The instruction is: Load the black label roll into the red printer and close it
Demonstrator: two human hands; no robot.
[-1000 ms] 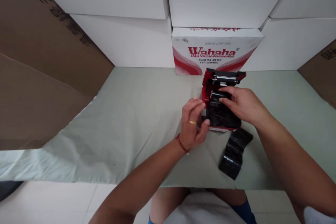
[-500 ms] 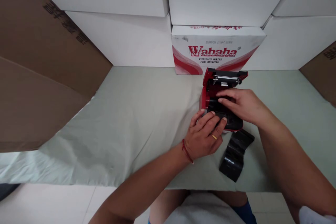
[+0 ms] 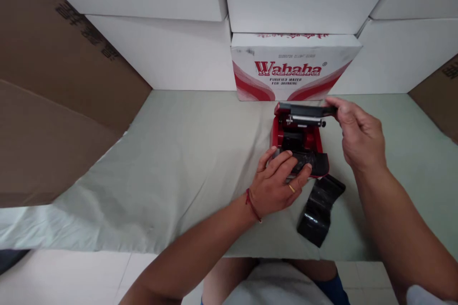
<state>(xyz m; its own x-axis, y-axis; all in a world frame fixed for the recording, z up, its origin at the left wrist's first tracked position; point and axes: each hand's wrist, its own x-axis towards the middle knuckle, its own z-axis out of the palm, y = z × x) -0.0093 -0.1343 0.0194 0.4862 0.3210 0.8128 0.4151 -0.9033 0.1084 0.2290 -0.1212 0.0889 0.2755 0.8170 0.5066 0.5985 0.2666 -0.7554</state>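
Observation:
A small red device (image 3: 299, 140) with a black interior stands open on the pale green cloth (image 3: 179, 167). My left hand (image 3: 281, 183) lies on its front edge, fingers stretched flat over the black strip (image 3: 318, 207) that trails out of it. My right hand (image 3: 359, 133) pinches the right end of the raised lid (image 3: 304, 110), which is tilted down over the body. A metal bar shows under the lid.
A red and white Wahaha carton (image 3: 293, 69) stands just behind the device. White boxes (image 3: 161, 52) form a wall at the back. Brown cardboard boxes (image 3: 53, 86) rise at the left, and another sits at the far right.
My right hand has left the device's interior and taken hold of the lid, which has swung down. My left hand moved from the device's left side onto its front and stayed there.

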